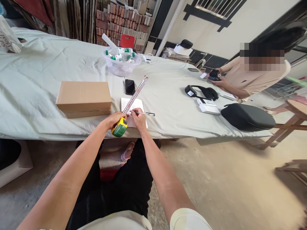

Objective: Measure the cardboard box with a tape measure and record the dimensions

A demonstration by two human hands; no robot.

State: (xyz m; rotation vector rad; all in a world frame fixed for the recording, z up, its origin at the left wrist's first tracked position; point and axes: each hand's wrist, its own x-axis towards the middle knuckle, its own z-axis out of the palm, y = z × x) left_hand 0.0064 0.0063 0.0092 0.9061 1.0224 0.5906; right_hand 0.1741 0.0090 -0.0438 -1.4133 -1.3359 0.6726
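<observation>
My left hand (115, 119) is closed around a yellow and green tape measure (119, 127) at the near edge of the table. Its blade (136, 93) is pulled out and slants away to the upper right, crossing a small white notebook (139, 104) with handwriting on its left part. In my right hand (139, 118) is a pen (149, 114), its tip on the page close to the blade. Part of the notebook is covered by my hands. Just beyond it lies a black phone (129, 87).
A closed cardboard box (83, 95) sits to the left on the cloth-covered table (72, 60). Behind is a clear plastic basin (115, 67) of bottles. To the right are a black headset (203, 92), a white device (208, 107) and a black case (247, 117). A person (254, 76) holds a dark device.
</observation>
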